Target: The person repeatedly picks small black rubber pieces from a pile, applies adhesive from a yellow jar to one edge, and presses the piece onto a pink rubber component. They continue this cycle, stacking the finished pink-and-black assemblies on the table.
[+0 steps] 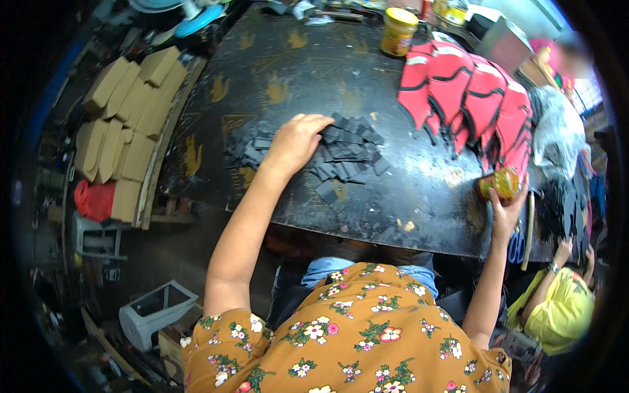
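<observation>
Loose black rectangular pieces (347,147) lie in a heap on the dark table (367,209). My left hand (298,141) reaches into the middle of this heap, its fingers together and bent down over the pieces. What is under those fingers is hidden. Toward the table's right edge, my right hand (508,206) is closed round a small jar (499,184) with yellow colouring, tilted on its side. Just beyond the jar lie overlapping red shoe-upper-like pieces (468,92) with black trim.
A larger yellow-lidded jar (398,33) stands at the far edge. Blue-handled scissors (516,245) and a hammer (529,229) hang by the right edge. Brown boxes (131,111) are stacked at left. A person in yellow (557,304) works at right, near a clear plastic bag (557,131).
</observation>
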`<state>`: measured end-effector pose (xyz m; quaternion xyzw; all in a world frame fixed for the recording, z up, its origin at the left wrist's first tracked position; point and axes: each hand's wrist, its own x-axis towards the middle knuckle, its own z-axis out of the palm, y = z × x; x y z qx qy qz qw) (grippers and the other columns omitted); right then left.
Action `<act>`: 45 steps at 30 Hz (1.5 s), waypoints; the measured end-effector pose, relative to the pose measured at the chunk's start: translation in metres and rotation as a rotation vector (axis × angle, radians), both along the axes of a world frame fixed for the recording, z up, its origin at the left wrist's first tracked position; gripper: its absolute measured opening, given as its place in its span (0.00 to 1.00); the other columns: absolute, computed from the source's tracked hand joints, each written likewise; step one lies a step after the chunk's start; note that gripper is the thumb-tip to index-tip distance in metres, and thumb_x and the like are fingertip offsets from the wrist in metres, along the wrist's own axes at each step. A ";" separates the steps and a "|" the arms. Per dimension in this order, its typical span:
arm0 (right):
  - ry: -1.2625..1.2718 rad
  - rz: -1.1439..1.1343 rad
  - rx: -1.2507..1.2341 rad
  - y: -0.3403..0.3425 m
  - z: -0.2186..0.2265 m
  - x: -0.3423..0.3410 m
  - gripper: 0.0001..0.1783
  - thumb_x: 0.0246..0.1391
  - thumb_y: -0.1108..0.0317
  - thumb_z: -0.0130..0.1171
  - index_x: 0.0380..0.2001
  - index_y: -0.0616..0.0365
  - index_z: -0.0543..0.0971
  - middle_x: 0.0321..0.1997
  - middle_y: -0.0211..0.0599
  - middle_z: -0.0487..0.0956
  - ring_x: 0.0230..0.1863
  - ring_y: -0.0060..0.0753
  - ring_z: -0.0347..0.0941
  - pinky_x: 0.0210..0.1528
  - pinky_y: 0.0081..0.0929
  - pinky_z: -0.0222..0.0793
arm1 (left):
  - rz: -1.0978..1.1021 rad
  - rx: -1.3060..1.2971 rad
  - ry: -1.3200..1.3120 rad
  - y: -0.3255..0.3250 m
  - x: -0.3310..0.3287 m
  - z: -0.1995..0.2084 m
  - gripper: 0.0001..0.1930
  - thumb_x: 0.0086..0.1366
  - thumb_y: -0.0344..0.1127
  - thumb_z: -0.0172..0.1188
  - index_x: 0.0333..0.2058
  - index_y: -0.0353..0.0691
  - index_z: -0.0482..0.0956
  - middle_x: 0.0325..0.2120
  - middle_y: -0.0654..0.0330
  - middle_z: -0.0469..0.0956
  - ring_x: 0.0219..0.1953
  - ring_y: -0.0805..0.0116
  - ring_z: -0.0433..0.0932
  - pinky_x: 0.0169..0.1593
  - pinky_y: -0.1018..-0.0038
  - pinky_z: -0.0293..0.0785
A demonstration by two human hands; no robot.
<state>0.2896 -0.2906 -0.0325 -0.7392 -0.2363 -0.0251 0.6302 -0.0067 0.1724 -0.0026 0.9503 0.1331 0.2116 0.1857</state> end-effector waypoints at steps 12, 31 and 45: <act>-0.735 -0.124 -0.626 -0.015 0.105 -0.022 0.35 0.38 0.50 0.87 0.51 0.51 0.88 0.67 0.45 0.78 0.67 0.53 0.74 0.69 0.49 0.68 | 0.191 -0.351 -0.058 -0.020 0.002 0.012 0.14 0.67 0.28 0.74 0.49 0.30 0.89 0.37 0.54 0.91 0.36 0.73 0.86 0.43 0.73 0.83; -0.893 -0.208 -0.695 -0.014 0.113 -0.035 0.24 0.49 0.62 0.81 0.51 0.49 0.87 0.63 0.41 0.83 0.64 0.49 0.75 0.68 0.49 0.65 | -0.050 -1.374 -0.164 -0.128 0.012 0.030 0.24 0.70 0.27 0.71 0.61 0.23 0.79 0.39 0.57 0.86 0.36 0.73 0.86 0.38 0.76 0.88; -0.149 0.526 -0.142 0.081 0.089 -0.113 0.27 0.61 0.87 0.56 0.58 0.53 0.88 0.48 0.38 0.81 0.53 0.36 0.78 0.58 0.30 0.72 | -0.163 -1.562 -0.046 -0.197 0.048 0.037 0.21 0.71 0.27 0.69 0.60 0.27 0.80 0.40 0.60 0.86 0.37 0.76 0.85 0.36 0.77 0.86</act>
